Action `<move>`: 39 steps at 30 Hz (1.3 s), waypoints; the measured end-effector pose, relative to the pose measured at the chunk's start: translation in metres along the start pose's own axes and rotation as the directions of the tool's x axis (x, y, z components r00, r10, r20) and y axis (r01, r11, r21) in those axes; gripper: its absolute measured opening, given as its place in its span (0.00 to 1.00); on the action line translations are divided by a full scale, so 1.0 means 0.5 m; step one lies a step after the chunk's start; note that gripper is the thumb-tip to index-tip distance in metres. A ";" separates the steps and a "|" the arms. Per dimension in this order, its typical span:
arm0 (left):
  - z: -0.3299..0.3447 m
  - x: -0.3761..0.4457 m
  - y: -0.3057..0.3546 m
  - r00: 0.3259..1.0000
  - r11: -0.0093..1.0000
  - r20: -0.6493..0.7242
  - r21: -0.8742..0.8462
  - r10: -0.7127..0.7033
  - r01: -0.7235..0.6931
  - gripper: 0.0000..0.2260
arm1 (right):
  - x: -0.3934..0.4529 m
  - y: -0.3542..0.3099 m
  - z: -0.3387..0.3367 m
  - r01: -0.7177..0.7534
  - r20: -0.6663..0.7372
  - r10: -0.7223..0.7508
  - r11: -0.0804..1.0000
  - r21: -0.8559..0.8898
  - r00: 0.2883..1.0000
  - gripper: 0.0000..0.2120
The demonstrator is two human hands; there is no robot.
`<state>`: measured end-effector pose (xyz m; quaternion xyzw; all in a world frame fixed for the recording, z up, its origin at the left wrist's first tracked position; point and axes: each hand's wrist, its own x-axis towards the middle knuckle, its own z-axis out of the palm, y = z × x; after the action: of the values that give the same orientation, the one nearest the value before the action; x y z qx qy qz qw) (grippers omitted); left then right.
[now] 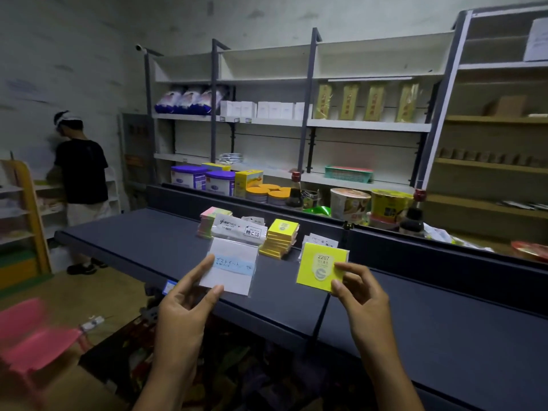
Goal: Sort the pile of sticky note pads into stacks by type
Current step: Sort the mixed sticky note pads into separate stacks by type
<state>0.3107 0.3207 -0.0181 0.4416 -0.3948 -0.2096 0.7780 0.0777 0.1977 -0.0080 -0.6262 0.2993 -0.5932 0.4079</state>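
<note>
- Left hand pinches a clear-bagged white sticky note pad, frame centre.
- Right hand pinches a yellow pad.
- Yellow stack rests on the bench behind.

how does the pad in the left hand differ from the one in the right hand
The white pad in the left hand sits in a clear bag with a pale blue label band; the yellow pad in the right hand is bright yellow, printed 2207 over a round emblem. The white pad looks taller and rectangular, the yellow pad nearer square. Both are pinched at a lower corner and held above the dark shelf.
</note>
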 end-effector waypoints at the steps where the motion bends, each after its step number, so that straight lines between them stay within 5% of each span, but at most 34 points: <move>1: 0.002 0.012 -0.007 1.000 1.000 -0.005 -0.001 0.006 -0.006 0.21 | 0.017 0.008 0.008 0.003 0.007 -0.003 1.000 0.003 1.000 0.12; 15: -0.006 0.242 -0.126 0.999 0.997 0.042 -0.073 0.005 -0.002 0.22 | 0.293 0.109 0.159 -0.022 0.003 0.023 0.979 -0.203 1.000 0.12; 26: -0.052 0.392 -0.212 0.994 0.994 0.113 -0.109 0.002 0.010 0.23 | 0.462 0.235 0.256 -0.196 -0.080 0.179 0.893 -0.405 0.981 0.09; 34: -0.046 0.428 -0.235 0.991 0.994 0.132 -0.107 -0.004 0.018 0.23 | 0.471 0.263 0.269 -0.082 -0.051 0.067 0.638 -0.765 0.996 0.08; 39: -0.002 0.429 -0.227 0.987 0.993 0.162 -0.114 0.004 0.015 0.21 | 0.472 0.254 0.247 -0.019 0.040 0.078 0.639 -0.769 0.996 0.08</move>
<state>0.4428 0.1172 -0.0229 0.3786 -0.4425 -0.2693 0.7670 0.2409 -0.0476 0.0040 -0.7518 0.5250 -0.3773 0.1297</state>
